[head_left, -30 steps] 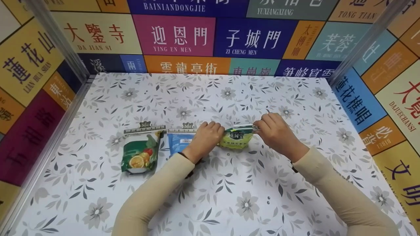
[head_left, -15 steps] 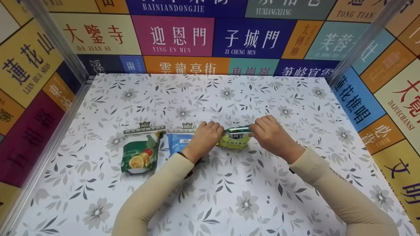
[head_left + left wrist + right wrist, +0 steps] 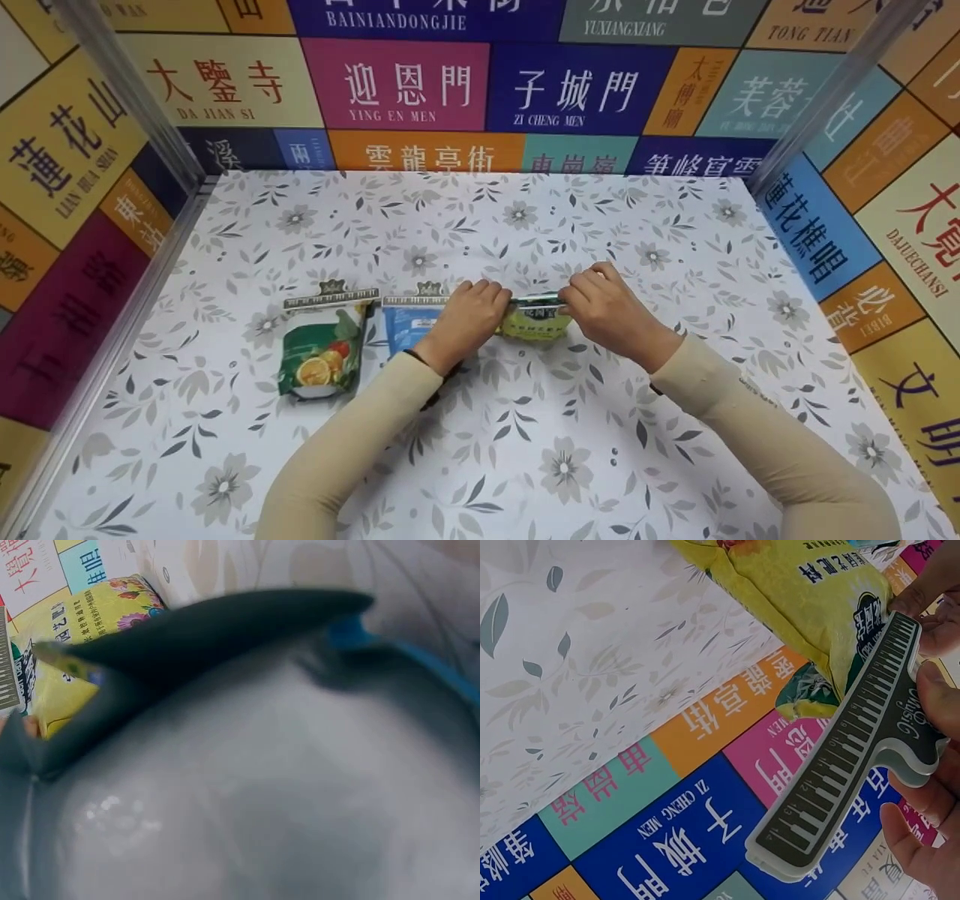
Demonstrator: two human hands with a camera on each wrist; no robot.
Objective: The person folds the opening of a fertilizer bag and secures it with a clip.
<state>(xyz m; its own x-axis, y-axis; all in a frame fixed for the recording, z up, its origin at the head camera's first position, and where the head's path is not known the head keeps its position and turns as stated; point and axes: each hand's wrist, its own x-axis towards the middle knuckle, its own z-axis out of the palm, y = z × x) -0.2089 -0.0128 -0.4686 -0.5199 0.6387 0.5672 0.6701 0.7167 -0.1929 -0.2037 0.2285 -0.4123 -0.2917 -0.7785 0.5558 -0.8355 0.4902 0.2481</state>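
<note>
A yellow-green bag (image 3: 535, 324) with flower prints stands on the table between both hands. My left hand (image 3: 471, 319) pinches its top left corner. My right hand (image 3: 616, 319) grips the handles of a long clip (image 3: 836, 757) with a piano-key pattern and the word "Music". In the right wrist view that clip lies along the folded top of the bag, one end sticking out past it. In the left wrist view a grey, silvery surface (image 3: 240, 787) covers most of the picture, with the yellow bag (image 3: 71, 637) at the upper left; the left hand is mostly hidden there.
Left of the hands lies a green and white bag (image 3: 319, 352) with fruit pictures, closed by a piano-key clip (image 3: 330, 298). A blue bag (image 3: 407, 330) with a like clip lies beside it, partly behind the left forearm. Printed panels (image 3: 397, 82) wall the table's (image 3: 450, 217) back and sides.
My right hand has moved left and slightly down along the bag's top. The bag's upper part has gone from showing its dark label to being folded lower. The left hand stays in place.
</note>
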